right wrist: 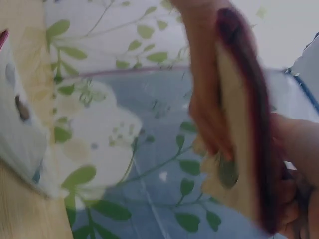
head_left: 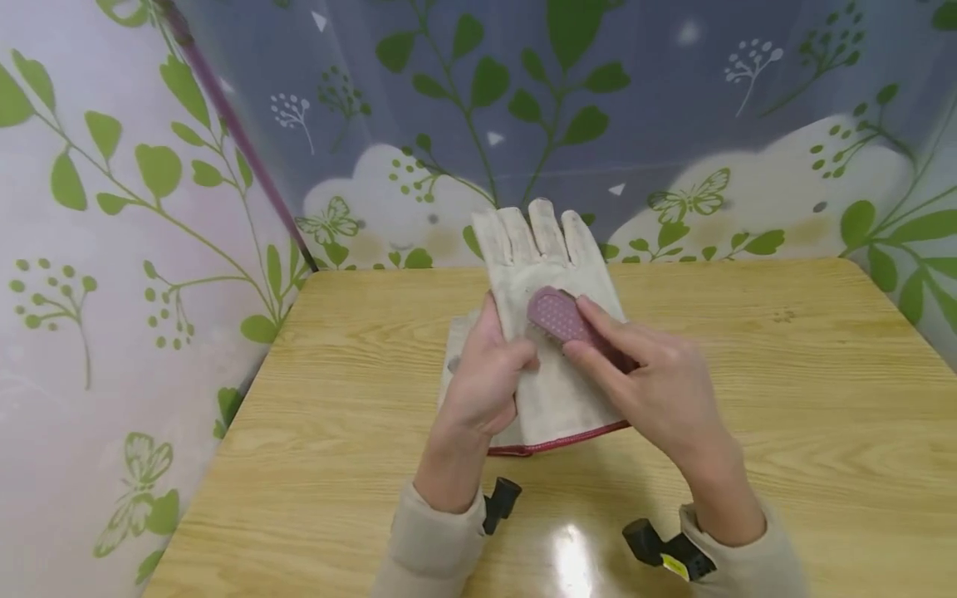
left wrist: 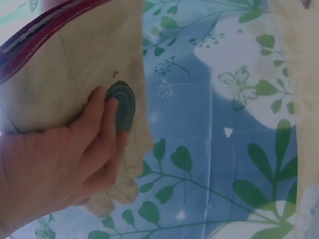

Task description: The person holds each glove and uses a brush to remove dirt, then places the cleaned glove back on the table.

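My left hand (head_left: pixel 482 378) holds a cream cloth glove (head_left: pixel 561 407) by its left edge, thumb on the near face and fingers behind. The glove is tilted up with its fingers pointing away; red trim edges its cuff. My right hand (head_left: pixel 665 374) grips a small mauve brush (head_left: pixel 561 314) with a dotted back, held at the glove's palm. In the left wrist view, my fingers press the glove's other face beside a green oval patch (left wrist: pixel 125 112). A second cream glove (right wrist: pixel 22 137) lies on the table, mostly hidden behind the held one in the head view.
The wooden table (head_left: pixel 336 399) spreads beneath both hands. A leaf-patterned curtain (head_left: pixel 463 108) hangs behind its far edge, and a similar patterned surface (head_left: pixel 112 249) stands on the left. Black wrist cameras (head_left: pixel 665 552) sit at both sleeves.
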Tool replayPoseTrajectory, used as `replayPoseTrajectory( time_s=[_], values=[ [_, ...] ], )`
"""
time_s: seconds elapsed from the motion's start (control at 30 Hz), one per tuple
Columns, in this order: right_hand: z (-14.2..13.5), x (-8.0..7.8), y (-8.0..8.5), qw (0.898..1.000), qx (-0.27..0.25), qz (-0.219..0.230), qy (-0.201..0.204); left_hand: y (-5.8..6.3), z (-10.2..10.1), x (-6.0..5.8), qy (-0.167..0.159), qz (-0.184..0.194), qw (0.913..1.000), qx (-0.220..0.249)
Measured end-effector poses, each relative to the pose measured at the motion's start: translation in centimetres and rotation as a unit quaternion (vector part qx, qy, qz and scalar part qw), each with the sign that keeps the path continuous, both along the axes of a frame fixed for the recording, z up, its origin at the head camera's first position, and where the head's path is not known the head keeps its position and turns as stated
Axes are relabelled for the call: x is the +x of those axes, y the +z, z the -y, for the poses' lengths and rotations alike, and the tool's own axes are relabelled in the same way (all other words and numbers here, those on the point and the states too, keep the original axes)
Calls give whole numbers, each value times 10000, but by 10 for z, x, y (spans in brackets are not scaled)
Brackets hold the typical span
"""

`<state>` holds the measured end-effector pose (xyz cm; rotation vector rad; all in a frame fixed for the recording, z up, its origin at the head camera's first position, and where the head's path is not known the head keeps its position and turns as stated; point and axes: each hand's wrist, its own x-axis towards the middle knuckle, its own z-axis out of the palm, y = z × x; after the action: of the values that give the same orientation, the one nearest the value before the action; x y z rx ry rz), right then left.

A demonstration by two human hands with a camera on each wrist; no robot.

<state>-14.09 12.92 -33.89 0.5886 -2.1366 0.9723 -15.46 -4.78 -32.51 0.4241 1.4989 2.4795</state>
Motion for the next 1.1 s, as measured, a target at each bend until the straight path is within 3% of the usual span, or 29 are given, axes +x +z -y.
replayPoseTrajectory(
  time_s=[0.07,0.13,0.2,0.3,0.43,0.5,0.63,0.8,0.93,1.0,1.1],
  values=[
    [2,-2,0,9997,20,-43,-240,-1,-1,0,-18,22,10000,-7],
    [1,-3,0,9987,-334,-72,-380,-2,-2,0,-82,67,9999,13],
    [-2,-1,1,9988,-440,-102,-199,-3,-3,0,-79,60,10000,5],
    [-1,1,1,9999,-119,-13,51,-5,-5,-1,5,-78,9999,-143],
    [2,2,1,9968,520,-21,-601,-9,-12,-2,128,-239,9990,-350],
    [3,3,2,9946,528,-108,-883,-10,-17,-1,240,-262,9987,-379],
    [8,6,2,9933,631,-332,-909,-11,-21,1,562,-316,9970,-420],
    [10,1,1,9909,302,-219,-1292,-10,-23,2,522,-154,9982,-264],
    [11,5,3,9949,-394,-27,-933,-9,-22,2,675,121,9974,-216],
    [15,8,2,9964,-364,65,-765,-9,-23,2,810,76,9965,-198],
    [21,8,0,9959,21,60,-906,-10,-29,5,861,-261,9952,-373]
  ],
)
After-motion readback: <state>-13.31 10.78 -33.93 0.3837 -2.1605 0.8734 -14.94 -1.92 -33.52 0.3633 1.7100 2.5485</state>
